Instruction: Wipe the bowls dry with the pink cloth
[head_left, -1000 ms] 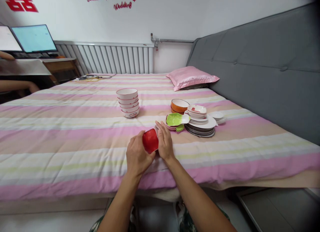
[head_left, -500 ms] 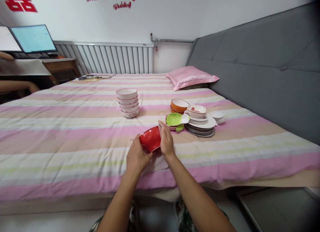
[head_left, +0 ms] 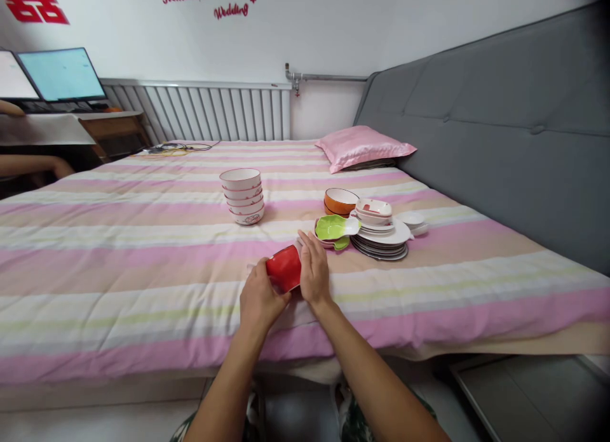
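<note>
A glossy red bowl [head_left: 284, 268] is tilted on its side between my hands, just above the bed's near edge. My left hand [head_left: 260, 296] is closed around its left side, thumb underneath. My right hand [head_left: 314, 270] presses its right side with long, close fingers. A sliver of pale cloth [head_left: 298, 244] shows between those fingers and the bowl; most of it is hidden. Right of my right hand lie green leaf-shaped dishes [head_left: 331, 227] beside a pile of plates [head_left: 381, 248]. Farther off stands a stack of white bowls [head_left: 242, 197] with red rims.
Orange bowls [head_left: 340, 202], small square dishes [head_left: 374, 208] and white saucers [head_left: 413, 222] cluster right of centre on the striped bedspread [head_left: 143, 258]. A pink pillow [head_left: 365, 147] lies near the grey headboard [head_left: 486, 124]. Cables [head_left: 181, 148] lie at the far left. Another person's arm [head_left: 12, 108] shows by the desk.
My right hand has slid slightly left and turned over the red bowl's right side, covering more of it. My left hand keeps its grip. The other dishes stay put.
</note>
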Demonstrator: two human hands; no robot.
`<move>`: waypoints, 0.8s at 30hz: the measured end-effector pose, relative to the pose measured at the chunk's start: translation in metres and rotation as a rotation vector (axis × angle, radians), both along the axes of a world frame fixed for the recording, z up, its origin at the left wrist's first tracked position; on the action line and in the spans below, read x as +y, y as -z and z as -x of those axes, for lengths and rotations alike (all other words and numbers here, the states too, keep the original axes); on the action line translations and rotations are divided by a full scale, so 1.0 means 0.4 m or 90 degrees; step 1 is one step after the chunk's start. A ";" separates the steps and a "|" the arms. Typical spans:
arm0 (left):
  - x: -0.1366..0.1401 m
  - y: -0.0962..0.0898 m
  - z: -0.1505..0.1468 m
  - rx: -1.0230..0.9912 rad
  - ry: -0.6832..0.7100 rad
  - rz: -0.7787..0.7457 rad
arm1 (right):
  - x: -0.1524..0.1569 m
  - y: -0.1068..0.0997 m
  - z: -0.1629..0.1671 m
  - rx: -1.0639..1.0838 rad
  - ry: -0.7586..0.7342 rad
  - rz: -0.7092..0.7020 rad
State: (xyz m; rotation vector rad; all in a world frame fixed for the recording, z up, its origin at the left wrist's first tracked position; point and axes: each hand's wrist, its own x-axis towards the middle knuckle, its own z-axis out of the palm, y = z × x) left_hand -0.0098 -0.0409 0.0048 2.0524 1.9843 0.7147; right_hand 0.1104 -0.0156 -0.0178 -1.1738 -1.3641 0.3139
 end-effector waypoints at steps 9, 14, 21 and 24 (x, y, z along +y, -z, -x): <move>-0.002 -0.002 0.006 -0.002 0.001 0.002 | -0.042 -0.028 0.021 -0.218 0.020 -0.022; -0.005 -0.008 0.005 0.002 -0.010 0.023 | -0.042 -0.027 0.025 -0.221 0.015 -0.012; -0.009 -0.014 -0.009 0.014 -0.019 0.028 | -0.029 -0.027 0.012 -0.144 0.022 0.026; -0.008 -0.013 -0.010 0.024 -0.019 0.024 | -0.014 -0.022 0.003 -0.091 0.024 0.039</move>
